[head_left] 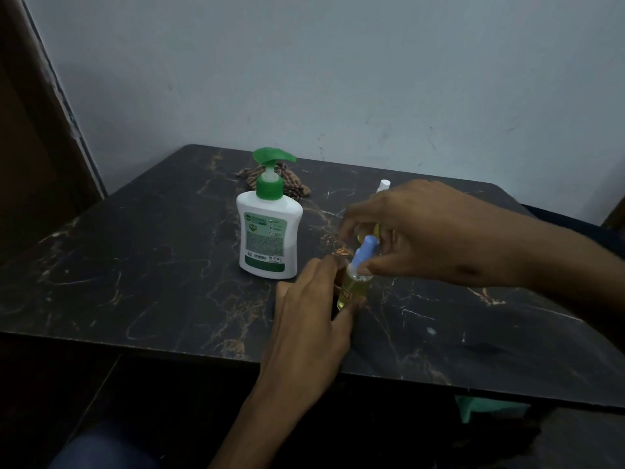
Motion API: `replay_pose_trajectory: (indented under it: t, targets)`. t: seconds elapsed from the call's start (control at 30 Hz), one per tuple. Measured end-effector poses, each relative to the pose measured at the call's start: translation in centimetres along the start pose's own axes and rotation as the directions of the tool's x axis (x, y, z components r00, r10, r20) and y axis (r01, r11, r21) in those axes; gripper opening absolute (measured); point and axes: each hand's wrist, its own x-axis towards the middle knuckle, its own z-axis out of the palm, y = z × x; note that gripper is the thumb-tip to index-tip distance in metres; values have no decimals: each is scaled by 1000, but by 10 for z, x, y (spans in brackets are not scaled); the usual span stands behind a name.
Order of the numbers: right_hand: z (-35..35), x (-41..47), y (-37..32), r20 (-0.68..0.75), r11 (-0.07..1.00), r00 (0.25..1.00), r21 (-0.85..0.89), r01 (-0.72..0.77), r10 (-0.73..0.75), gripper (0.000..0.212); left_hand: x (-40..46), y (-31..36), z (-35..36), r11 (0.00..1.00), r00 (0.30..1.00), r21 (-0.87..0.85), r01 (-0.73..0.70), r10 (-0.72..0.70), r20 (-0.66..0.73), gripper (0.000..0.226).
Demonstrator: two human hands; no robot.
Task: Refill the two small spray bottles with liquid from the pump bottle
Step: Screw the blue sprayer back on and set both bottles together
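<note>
**Spray head at the neck of a small bottle beside the pump bottle**

Step in hand, as judged from the single head view: the spray top of one small spray bottle [355,286] was being turned at its neck, either coming off for filling or going back on afterwards. Yellowish liquid already stood in the clear body, so the second reading seemed somewhat more likely, though the frame could not settle it. The bottle stood upright on the dark marbled table [135,265], just right of the pump bottle [269,228] and nearer the viewer.

The left hand [311,319] steadied the bottle from its left side, fingers curled round the lower body. The right hand [422,231] reached in from the right, with thumb and fingertips pinching the blue spray head [367,247] and collar; its other fingers were loosely arched above.

A second small bottle (only its white cap [385,184] showed) stood right of the pump bottle and farther back, mostly hidden behind the right hand. A patterned cloth [294,184] lay directly behind the pump bottle.

The next move would call for a firm hold on the body while the head is twisted, keeping the bottle upright so that nothing spills.
</note>
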Motion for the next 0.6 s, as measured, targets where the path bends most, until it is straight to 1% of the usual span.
replay_pose_trajectory:
  t: [0.03, 0.13, 0.2, 0.23, 0.27, 0.33, 0.4, 0.5, 0.57, 0.6]
  targets:
    - [-1, 0, 1, 7, 1000, 1000, 14, 13, -13, 21, 0, 0, 0, 1000, 1000, -4, 4, -4, 4, 30]
    - [1, -1, 1, 14, 1000, 1000, 28, -13, 13, 20, 0, 0, 0, 1000, 1000, -10, 16, -16, 15, 30]
    - [4, -1, 0, -3, 999, 999, 25, -40, 40, 14, 0, 0, 0, 1000, 1000, -17, 21, -20, 23, 28]
    - [5, 0, 0, -8, 999, 999, 13, -48, 48, 6, 0, 1, -1, 999, 999, -21, 26, -26, 28, 27]
    - [5, 0, 0, -15, 998, 998, 1, -62, 62, 9, 0, 1, -1, 999, 999, -23, 31, -30, 32, 27]
    - [9, 2, 0, -25, 994, 996, -63, -89, 88, 33, -1, 1, -1, 999, 999, -14, 36, -35, 35, 31]
    - [13, 5, -2, -46, 982, 994, -158, -106, 100, 45, -1, 0, 0, 999, 999, -16, 38, -37, 30, 37]
    - [17, 5, 0, -83, 986, 992, -131, -103, 93, 49, 0, 1, -1, 999, 999, -12, 35, -35, 33, 47]
    - [15, 2, 4, -76, 995, 995, -61, -73, 68, 45, -1, 1, -1, 999, 998, -9, 38, -38, 41, 38]
    - [12, 1, 4, -58, 999, 997, -17, -48, 47, 36, -1, 1, -1, 999, 999, -4, 37, -37, 40, 32]
